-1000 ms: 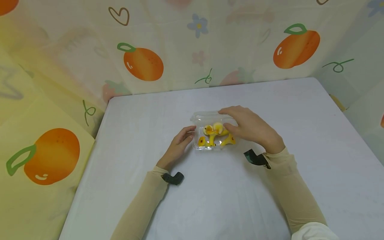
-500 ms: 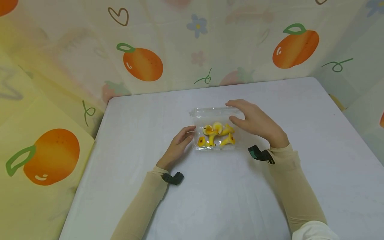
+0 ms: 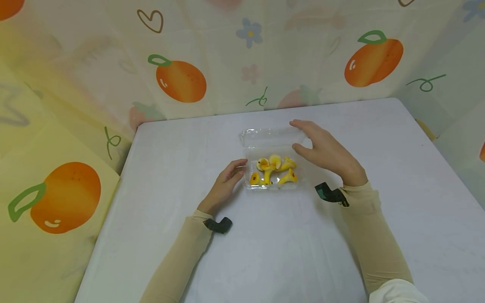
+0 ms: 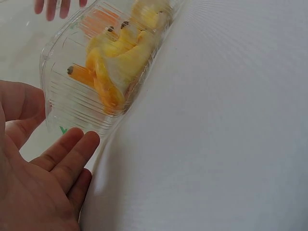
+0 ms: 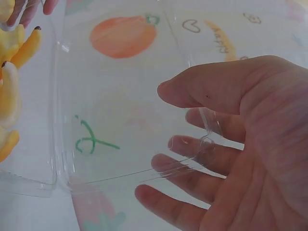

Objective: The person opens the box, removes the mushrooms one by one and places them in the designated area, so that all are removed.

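Note:
A clear plastic clamshell box rests on the white-covered table, its hinged lid raised and tilted at the back. Inside lie several yellow trumpet-shaped pieces with dark-tipped ends. My left hand is at the box's left side; in the left wrist view its fairly straight fingers lie along the ribbed wall. At the lid's right end is my right hand. The right wrist view has its thumb apart from the spread fingers, some of which overlap the lid's edge.
The white cloth-covered table spreads around the box. Behind it hangs a curtain printed with oranges, hearts and flowers. Dark bands sit on both sleeved wrists.
The lid has swung further up and back, away from the yellow pieces. My right hand has moved back and slightly right along with it. The left hand has stayed in place.

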`<state>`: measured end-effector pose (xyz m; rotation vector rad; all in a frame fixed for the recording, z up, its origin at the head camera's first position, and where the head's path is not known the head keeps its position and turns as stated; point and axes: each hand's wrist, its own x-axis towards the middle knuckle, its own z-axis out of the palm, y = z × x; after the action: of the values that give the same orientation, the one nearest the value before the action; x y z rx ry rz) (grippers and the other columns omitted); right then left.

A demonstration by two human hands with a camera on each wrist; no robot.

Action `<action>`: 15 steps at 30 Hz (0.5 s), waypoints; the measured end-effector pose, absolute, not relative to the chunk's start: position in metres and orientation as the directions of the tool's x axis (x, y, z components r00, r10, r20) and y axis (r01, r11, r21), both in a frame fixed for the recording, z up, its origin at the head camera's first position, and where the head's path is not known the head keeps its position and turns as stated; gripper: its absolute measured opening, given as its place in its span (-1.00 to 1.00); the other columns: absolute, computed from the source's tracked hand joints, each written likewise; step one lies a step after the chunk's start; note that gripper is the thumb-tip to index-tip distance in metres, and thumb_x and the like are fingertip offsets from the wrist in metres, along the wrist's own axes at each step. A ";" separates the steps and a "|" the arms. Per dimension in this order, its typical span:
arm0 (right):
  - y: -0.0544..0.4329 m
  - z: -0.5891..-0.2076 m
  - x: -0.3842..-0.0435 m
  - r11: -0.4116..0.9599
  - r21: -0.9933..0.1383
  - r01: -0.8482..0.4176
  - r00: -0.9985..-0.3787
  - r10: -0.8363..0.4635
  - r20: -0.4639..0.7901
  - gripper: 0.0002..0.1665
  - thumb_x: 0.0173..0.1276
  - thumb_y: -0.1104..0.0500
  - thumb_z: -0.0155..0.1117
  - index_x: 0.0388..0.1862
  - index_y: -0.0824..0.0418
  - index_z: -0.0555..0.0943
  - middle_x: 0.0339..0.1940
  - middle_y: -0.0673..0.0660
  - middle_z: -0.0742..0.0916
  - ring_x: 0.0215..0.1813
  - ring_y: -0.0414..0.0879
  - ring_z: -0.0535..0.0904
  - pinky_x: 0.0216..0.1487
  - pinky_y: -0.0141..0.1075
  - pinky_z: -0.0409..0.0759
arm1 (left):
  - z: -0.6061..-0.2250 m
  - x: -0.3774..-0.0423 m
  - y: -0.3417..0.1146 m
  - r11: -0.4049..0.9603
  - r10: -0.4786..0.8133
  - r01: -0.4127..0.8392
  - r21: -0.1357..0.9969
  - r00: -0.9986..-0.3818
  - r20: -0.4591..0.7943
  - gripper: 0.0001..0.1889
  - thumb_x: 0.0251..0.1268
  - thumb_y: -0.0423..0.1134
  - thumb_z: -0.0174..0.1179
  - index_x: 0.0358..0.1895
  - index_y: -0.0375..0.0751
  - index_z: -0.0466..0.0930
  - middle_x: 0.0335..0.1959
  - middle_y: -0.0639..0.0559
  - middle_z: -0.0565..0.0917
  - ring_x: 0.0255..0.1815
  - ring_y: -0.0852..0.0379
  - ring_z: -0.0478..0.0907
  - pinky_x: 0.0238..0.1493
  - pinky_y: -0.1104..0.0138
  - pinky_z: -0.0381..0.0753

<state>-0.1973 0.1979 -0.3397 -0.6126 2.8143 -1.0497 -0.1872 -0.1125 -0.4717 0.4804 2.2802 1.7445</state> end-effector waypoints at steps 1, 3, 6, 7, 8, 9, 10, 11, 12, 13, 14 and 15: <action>0.198 -0.339 -0.197 0.683 -0.645 -0.344 -0.917 -0.392 0.075 -0.24 0.49 0.15 0.19 0.60 0.19 0.19 0.61 0.21 0.32 0.60 0.17 0.22 0.53 0.18 0.32 | -0.472 -0.187 -0.113 0.238 0.391 0.117 0.964 -0.920 0.016 -0.56 0.60 -0.32 -0.07 0.46 -0.22 0.31 0.50 -0.17 0.39 0.48 -0.18 0.40 0.58 -0.03 0.28; 0.198 -0.340 -0.198 0.679 -0.644 -0.353 -0.916 -0.390 0.091 -0.21 0.48 0.17 0.21 0.61 0.19 0.17 0.62 0.21 0.30 0.60 0.15 0.21 0.50 0.17 0.38 | -0.472 -0.187 -0.113 0.231 0.392 0.120 0.965 -0.920 0.020 -0.56 0.60 -0.32 -0.07 0.46 -0.24 0.31 0.50 -0.18 0.39 0.48 -0.19 0.40 0.58 -0.04 0.27; 0.199 -0.340 -0.198 0.670 -0.647 -0.364 -0.915 -0.388 0.113 -0.20 0.47 0.18 0.23 0.61 0.21 0.16 0.63 0.22 0.27 0.61 0.15 0.20 0.46 0.17 0.42 | -0.471 -0.187 -0.113 0.223 0.394 0.123 0.967 -0.919 0.026 -0.56 0.60 -0.32 -0.06 0.45 -0.26 0.31 0.49 -0.20 0.39 0.48 -0.20 0.39 0.58 -0.05 0.26; 0.199 -0.339 -0.198 0.669 -0.646 -0.368 -0.914 -0.388 0.119 -0.20 0.47 0.18 0.23 0.60 0.21 0.17 0.63 0.23 0.26 0.61 0.16 0.19 0.46 0.18 0.42 | -0.471 -0.187 -0.113 0.221 0.394 0.123 0.967 -0.919 0.027 -0.56 0.60 -0.32 -0.06 0.45 -0.26 0.31 0.49 -0.20 0.39 0.48 -0.21 0.39 0.58 -0.06 0.26; 0.200 -0.339 -0.198 0.668 -0.646 -0.370 -0.914 -0.387 0.123 -0.20 0.47 0.18 0.23 0.60 0.21 0.17 0.63 0.24 0.25 0.61 0.17 0.18 0.46 0.19 0.42 | -0.471 -0.187 -0.113 0.221 0.394 0.123 0.968 -0.919 0.027 -0.56 0.60 -0.32 -0.06 0.45 -0.26 0.31 0.49 -0.20 0.39 0.48 -0.21 0.39 0.58 -0.06 0.26; 0.200 -0.339 -0.198 0.666 -0.647 -0.373 -0.913 -0.387 0.128 -0.20 0.46 0.18 0.23 0.60 0.21 0.18 0.64 0.25 0.24 0.62 0.18 0.18 0.46 0.20 0.41 | -0.471 -0.187 -0.113 0.223 0.393 0.122 0.967 -0.919 0.026 -0.56 0.60 -0.32 -0.06 0.45 -0.24 0.31 0.49 -0.19 0.39 0.48 -0.20 0.39 0.58 -0.05 0.26; 0.200 -0.339 -0.197 0.665 -0.647 -0.374 -0.913 -0.387 0.130 -0.20 0.46 0.18 0.23 0.60 0.21 0.18 0.64 0.26 0.23 0.62 0.18 0.17 0.46 0.21 0.40 | -0.471 -0.187 -0.113 0.222 0.393 0.120 0.968 -0.919 0.024 -0.56 0.60 -0.32 -0.06 0.45 -0.24 0.32 0.49 -0.18 0.39 0.48 -0.20 0.39 0.58 -0.05 0.26; 0.201 -0.338 -0.197 0.666 -0.645 -0.375 -0.913 -0.387 0.131 -0.20 0.46 0.18 0.23 0.60 0.21 0.18 0.64 0.26 0.22 0.62 0.19 0.16 0.48 0.22 0.37 | -0.471 -0.187 -0.113 0.223 0.392 0.119 0.967 -0.920 0.023 -0.56 0.60 -0.31 -0.06 0.45 -0.23 0.32 0.50 -0.18 0.39 0.48 -0.20 0.39 0.58 -0.05 0.26; 0.201 -0.338 -0.197 0.666 -0.643 -0.378 -0.912 -0.386 0.136 -0.20 0.46 0.18 0.24 0.60 0.21 0.18 0.64 0.27 0.22 0.62 0.19 0.16 0.50 0.22 0.34 | -0.471 -0.187 -0.113 0.222 0.391 0.117 0.968 -0.920 0.022 -0.56 0.60 -0.32 -0.05 0.45 -0.23 0.32 0.50 -0.18 0.39 0.48 -0.20 0.39 0.58 -0.05 0.26; 0.201 -0.338 -0.197 0.668 -0.640 -0.380 -0.912 -0.386 0.139 -0.20 0.46 0.17 0.24 0.60 0.20 0.17 0.64 0.27 0.22 0.63 0.19 0.15 0.52 0.23 0.31 | -0.471 -0.187 -0.113 0.223 0.392 0.116 0.968 -0.920 0.020 -0.56 0.60 -0.32 -0.06 0.45 -0.23 0.31 0.50 -0.18 0.39 0.48 -0.20 0.39 0.59 -0.05 0.25; 0.201 -0.338 -0.197 0.668 -0.639 -0.381 -0.912 -0.386 0.141 -0.19 0.46 0.17 0.24 0.60 0.20 0.17 0.64 0.27 0.21 0.63 0.20 0.14 0.54 0.23 0.27 | -0.471 -0.187 -0.113 0.224 0.391 0.114 0.968 -0.920 0.018 -0.56 0.60 -0.32 -0.06 0.46 -0.23 0.31 0.50 -0.18 0.39 0.48 -0.20 0.39 0.59 -0.04 0.25; 0.201 -0.337 -0.197 0.668 -0.638 -0.384 -0.911 -0.386 0.144 -0.19 0.46 0.17 0.24 0.60 0.20 0.17 0.64 0.27 0.21 0.63 0.20 0.13 0.56 0.23 0.24 | -0.471 -0.187 -0.113 0.223 0.391 0.112 0.968 -0.920 0.017 -0.56 0.60 -0.32 -0.06 0.46 -0.24 0.31 0.50 -0.19 0.38 0.48 -0.20 0.39 0.59 -0.04 0.25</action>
<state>-0.1970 0.2008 -0.3373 -0.6617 2.8658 -1.0949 -0.1873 -0.1131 -0.4712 0.4763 2.2650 1.7632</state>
